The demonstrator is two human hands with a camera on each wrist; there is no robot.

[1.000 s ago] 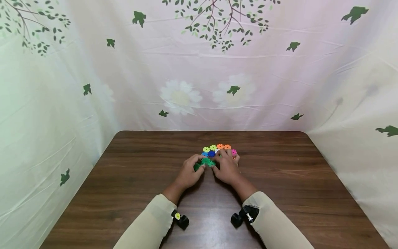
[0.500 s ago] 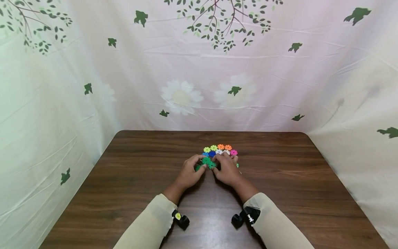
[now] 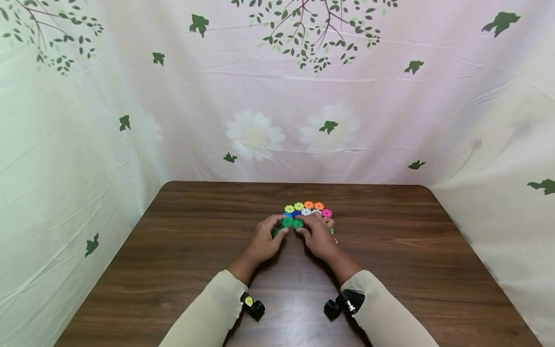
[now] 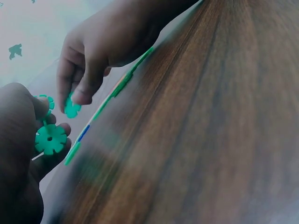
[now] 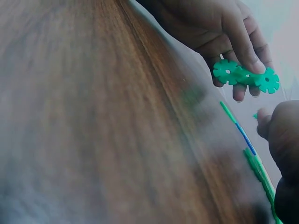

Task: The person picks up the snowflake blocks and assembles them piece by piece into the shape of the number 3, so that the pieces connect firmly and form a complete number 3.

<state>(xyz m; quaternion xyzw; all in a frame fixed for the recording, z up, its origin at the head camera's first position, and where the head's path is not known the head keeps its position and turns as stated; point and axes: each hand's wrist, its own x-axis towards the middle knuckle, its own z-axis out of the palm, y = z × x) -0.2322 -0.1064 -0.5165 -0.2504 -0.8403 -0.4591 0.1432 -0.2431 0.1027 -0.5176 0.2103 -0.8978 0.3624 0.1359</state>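
Above the table, my left hand (image 3: 264, 241) pinches a short chain of green flower-shaped interlocking discs (image 5: 245, 76), fitted into each other at an angle. My right hand (image 3: 321, 238) faces it and holds a single green notched disc (image 4: 72, 107) between thumb and fingers. A small gap separates this disc from the chain in the left wrist view. Just beyond the hands, a flat group of discs lies on the table: yellow (image 3: 289, 208), orange (image 3: 309, 205), white (image 3: 306, 211), blue (image 3: 296, 214) and pink (image 3: 326, 213). The right hand hides part of that group.
The brown wooden table (image 3: 186, 270) extends around both hands. A printed cloth (image 3: 277, 96) hangs behind it and along both sides. Black wrist cameras (image 3: 332, 309) sit at the sleeve cuffs.
The green disc in my right hand has shifted right and slightly up, away from the chain it overlapped earlier. My left hand stays nearly still.
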